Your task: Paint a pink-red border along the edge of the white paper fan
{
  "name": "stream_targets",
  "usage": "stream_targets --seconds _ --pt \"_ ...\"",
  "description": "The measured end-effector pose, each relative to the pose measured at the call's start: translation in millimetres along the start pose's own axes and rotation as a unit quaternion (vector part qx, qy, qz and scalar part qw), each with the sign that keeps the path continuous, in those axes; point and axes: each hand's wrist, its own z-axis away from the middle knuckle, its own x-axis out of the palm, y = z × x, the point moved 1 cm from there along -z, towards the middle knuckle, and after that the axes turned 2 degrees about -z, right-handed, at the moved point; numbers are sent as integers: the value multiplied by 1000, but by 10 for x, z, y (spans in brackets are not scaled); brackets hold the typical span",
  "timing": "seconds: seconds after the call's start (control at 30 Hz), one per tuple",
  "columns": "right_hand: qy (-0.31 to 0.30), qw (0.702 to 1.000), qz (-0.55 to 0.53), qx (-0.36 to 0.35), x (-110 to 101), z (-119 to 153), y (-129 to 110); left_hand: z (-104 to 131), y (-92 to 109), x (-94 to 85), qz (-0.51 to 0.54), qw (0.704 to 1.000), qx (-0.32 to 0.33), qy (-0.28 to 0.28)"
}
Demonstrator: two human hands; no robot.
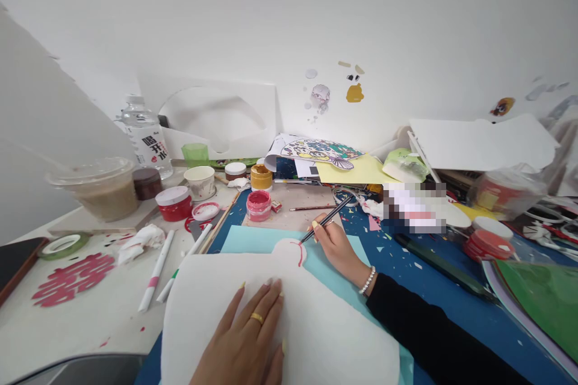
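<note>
A large white cutout point(217, 295) with a rounded knob at its top lies over a light blue sheet point(244, 239). My left hand point(253, 331) rests flat on the cutout, fingers spread, a gold ring on one. In my right hand point(332, 240) is a dark thin brush point(334, 215), its tip touching the knob's upper edge. A curved red line point(301, 254) runs along the knob's right edge. Beyond the blue sheet stands an open jar of pinkish-red paint point(259, 206), with a yellow-brown paint jar point(261, 177) behind it.
On the left are a lidded drink cup point(102, 189), a water bottle point(145, 141), a paper cup point(200, 183), a red jar point(174, 203) and white markers point(156, 274). To the right lie a dark green cutter point(447, 267), another red jar point(487, 245) and green sheets point(542, 301).
</note>
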Motion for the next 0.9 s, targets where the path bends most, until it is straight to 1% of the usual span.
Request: stream_targets --seconds 0.2,0.23,0.43,0.63,0.67,0.8,0.9 --pt "12 1000 12 -3 -12 0 -21 52 43 111 43 998 -33 22" --pt "14 1000 11 -3 -13 2 -26 51 44 109 42 998 -33 20" --pt "6 1000 8 9 -18 3 -37 -5 23 -1 13 1000 -6 -27" --pt "8 1000 4 9 -16 -1 -1 67 52 109 -1 1000 -13 8" --pt "8 1000 4 9 -15 -1 7 72 57 113 -1 1000 -13 7" --pt "5 1000 9 6 -13 0 23 37 55 52 2 1000 -8 -25" --pt "6 1000 9 11 -12 -3 13 8 53 7 3 1000 -9 -16"
